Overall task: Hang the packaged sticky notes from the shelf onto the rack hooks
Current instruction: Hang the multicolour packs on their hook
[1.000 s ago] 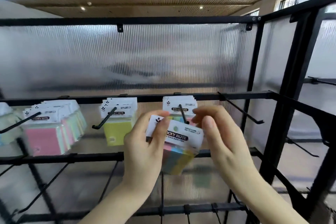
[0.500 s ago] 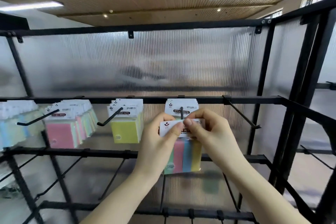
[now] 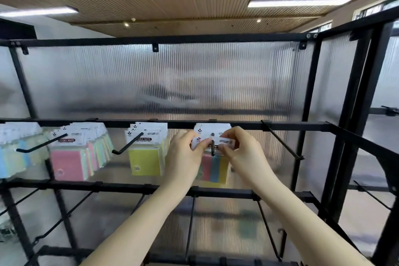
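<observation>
A sticky note pack (image 3: 213, 168) with pink, blue and yellow strips and a white header card hangs between my hands. My left hand (image 3: 183, 155) pinches the header's left corner. My right hand (image 3: 241, 155) pinches its right corner. The header sits on a black rack hook (image 3: 212, 147), whose tip pokes out through the card's hole. More packs (image 3: 212, 130) hang behind it on the same hook. The hook's shaft is hidden by the card.
To the left, hooks carry yellow packs (image 3: 146, 157), pink-fronted packs (image 3: 71, 164) and pale blue packs (image 3: 15, 153). A bare hook (image 3: 282, 142) juts out on the right. Black rack bars (image 3: 129, 187) cross below with more bare hooks. A ribbed translucent panel backs the rack.
Both hands carried the pack up and away from me, levelled it, and slid its header onto the hook. The camera tilted upward.
</observation>
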Tool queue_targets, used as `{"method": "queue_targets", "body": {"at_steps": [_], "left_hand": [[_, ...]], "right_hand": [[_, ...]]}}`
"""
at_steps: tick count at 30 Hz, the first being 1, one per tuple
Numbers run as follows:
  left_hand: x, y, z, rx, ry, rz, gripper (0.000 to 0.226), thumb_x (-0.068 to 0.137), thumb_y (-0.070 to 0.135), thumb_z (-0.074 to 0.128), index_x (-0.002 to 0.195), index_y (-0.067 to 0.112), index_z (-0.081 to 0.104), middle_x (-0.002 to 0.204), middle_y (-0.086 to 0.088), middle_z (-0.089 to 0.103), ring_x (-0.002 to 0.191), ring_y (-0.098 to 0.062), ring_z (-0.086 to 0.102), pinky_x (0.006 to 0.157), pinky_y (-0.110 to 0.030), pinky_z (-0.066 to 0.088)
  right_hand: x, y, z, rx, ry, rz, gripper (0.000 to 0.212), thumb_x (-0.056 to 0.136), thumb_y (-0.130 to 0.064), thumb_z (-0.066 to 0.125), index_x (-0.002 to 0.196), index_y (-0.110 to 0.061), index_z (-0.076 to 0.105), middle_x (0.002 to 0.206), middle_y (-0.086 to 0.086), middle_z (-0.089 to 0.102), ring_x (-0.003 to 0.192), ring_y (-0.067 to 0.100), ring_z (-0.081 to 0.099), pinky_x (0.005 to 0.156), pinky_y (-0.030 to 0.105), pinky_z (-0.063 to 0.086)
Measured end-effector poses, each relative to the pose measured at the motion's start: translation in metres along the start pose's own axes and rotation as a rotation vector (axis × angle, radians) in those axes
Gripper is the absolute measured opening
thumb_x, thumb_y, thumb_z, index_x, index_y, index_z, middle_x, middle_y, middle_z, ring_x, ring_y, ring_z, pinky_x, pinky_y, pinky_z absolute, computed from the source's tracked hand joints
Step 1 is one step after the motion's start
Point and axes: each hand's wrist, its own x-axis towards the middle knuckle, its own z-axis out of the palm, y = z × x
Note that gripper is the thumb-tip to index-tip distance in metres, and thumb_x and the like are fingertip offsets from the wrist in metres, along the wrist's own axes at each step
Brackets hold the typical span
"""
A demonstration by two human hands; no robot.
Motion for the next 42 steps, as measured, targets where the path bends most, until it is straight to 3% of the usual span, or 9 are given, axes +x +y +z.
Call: {"method": "queue_targets", "body": {"at_steps": [4, 7, 15, 18, 22, 27, 30, 37, 42], "left_hand": [[0.013, -0.012, 0.014, -0.043, -0.041, -0.13, 0.04, 0.084, 0.037, 0.068, 0.07, 0.005, 0.049, 0.061, 0.003, 0.039, 0.057, -0.013, 0.035, 0.051, -0.024, 0.023], [0.018, -0.013, 0.019, -0.102, -0.046, -0.206, 0.038, 0.082, 0.038, 0.069, 0.068, 0.01, 0.048, 0.055, 0.001, 0.038, 0.053, -0.015, 0.034, 0.05, -0.031, 0.019], [0.018, -0.003, 0.013, 0.004, 0.021, -0.237, 0.031, 0.077, 0.033, 0.076, 0.076, 0.019, 0.049, 0.063, 0.011, 0.047, 0.056, 0.0, 0.04, 0.057, -0.002, 0.033], [0.008, -0.006, 0.009, -0.047, 0.011, -0.296, 0.026, 0.078, 0.021, 0.076, 0.083, 0.021, 0.051, 0.07, 0.011, 0.053, 0.065, -0.004, 0.049, 0.055, -0.01, 0.035], [-0.021, -0.016, 0.001, -0.037, -0.05, -0.305, 0.015, 0.085, 0.02, 0.068, 0.087, 0.02, 0.053, 0.072, 0.013, 0.054, 0.068, -0.008, 0.053, 0.058, -0.017, 0.037], [-0.074, -0.037, -0.023, 0.071, -0.196, -0.278, 0.007, 0.094, 0.023, 0.054, 0.09, 0.024, 0.061, 0.084, 0.012, 0.062, 0.083, -0.011, 0.06, 0.073, -0.028, 0.05], [-0.101, -0.054, -0.053, 0.16, -0.299, -0.243, 0.014, 0.095, 0.024, 0.052, 0.101, 0.022, 0.064, 0.097, 0.01, 0.066, 0.088, -0.008, 0.061, 0.08, -0.033, 0.053], [-0.147, -0.103, -0.165, 0.425, -0.255, -0.24, 0.016, 0.094, 0.023, 0.051, 0.103, 0.029, 0.062, 0.093, 0.015, 0.063, 0.08, -0.006, 0.058, 0.064, -0.023, 0.045], [-0.181, -0.142, -0.291, 0.569, -0.197, -0.349, 0.017, 0.093, 0.025, 0.05, 0.105, 0.03, 0.061, 0.092, 0.012, 0.067, 0.074, -0.008, 0.059, 0.06, -0.024, 0.045]], "right_hand": [[0.016, 0.001, 0.005, -0.077, -0.004, 0.057, 0.015, 0.09, -0.012, 0.061, 0.096, -0.016, 0.048, 0.086, -0.005, 0.056, 0.078, 0.013, 0.056, 0.059, 0.023, 0.045], [0.021, 0.002, 0.008, -0.093, 0.026, 0.086, 0.017, 0.089, -0.012, 0.061, 0.096, -0.016, 0.046, 0.092, -0.004, 0.054, 0.087, 0.018, 0.056, 0.071, 0.036, 0.051], [0.026, 0.008, 0.011, -0.129, 0.009, 0.146, 0.031, 0.086, -0.017, 0.065, 0.11, -0.009, 0.048, 0.112, 0.008, 0.056, 0.102, 0.027, 0.053, 0.081, 0.039, 0.047], [0.018, 0.011, 0.009, -0.074, 0.02, 0.17, 0.032, 0.087, -0.02, 0.064, 0.111, -0.009, 0.046, 0.11, 0.008, 0.055, 0.098, 0.027, 0.055, 0.079, 0.042, 0.05], [-0.011, 0.029, 0.006, -0.041, -0.033, 0.291, 0.028, 0.091, -0.027, 0.059, 0.109, -0.007, 0.049, 0.1, 0.006, 0.06, 0.087, 0.021, 0.055, 0.069, 0.029, 0.04], [-0.051, 0.049, 0.016, -0.101, -0.268, 0.475, 0.028, 0.094, -0.032, 0.052, 0.099, -0.005, 0.059, 0.091, 0.01, 0.065, 0.09, 0.03, 0.062, 0.078, 0.039, 0.049], [-0.077, 0.042, 0.035, -0.188, -0.432, 0.49, 0.024, 0.094, -0.029, 0.052, 0.093, -0.007, 0.06, 0.087, 0.01, 0.067, 0.084, 0.028, 0.064, 0.08, 0.04, 0.053], [-0.11, -0.041, 0.127, -0.246, -0.596, 0.292, 0.024, 0.09, -0.025, 0.048, 0.071, -0.012, 0.056, 0.071, 0.006, 0.063, 0.073, 0.029, 0.064, 0.065, 0.032, 0.051], [-0.137, -0.142, 0.233, -0.164, -0.731, 0.105, 0.019, 0.092, -0.025, 0.047, 0.08, -0.013, 0.057, 0.087, 0.01, 0.068, 0.083, 0.032, 0.066, 0.073, 0.035, 0.053]]}}
